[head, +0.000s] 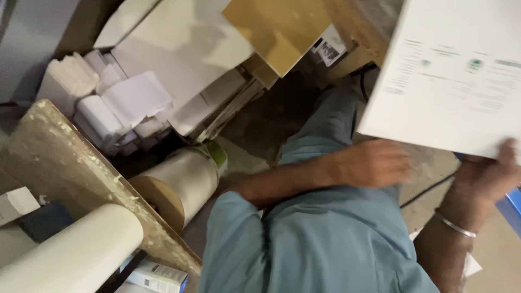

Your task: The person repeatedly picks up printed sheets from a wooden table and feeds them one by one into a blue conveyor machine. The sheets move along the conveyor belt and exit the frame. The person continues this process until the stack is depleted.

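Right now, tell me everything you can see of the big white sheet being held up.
The white sheet is a large, stiff-looking piece of paper or card, held tilted at the upper right and cut off by the picture's edge. Its face carries faint, blurred print and two small green marks. The right hand grips its lower edge, thumb over the front. The left hand sits just below the lower left edge; whether it touches cannot be told.

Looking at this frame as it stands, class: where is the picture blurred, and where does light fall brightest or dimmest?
Head view: motion blur smears the left hand and the right hand; the large white printed sheet is brightest, its print too soft to make out; the floor gap beside the stacked white paper bundles lies in deep shadow; the cream paper roll stays fairly sharp.
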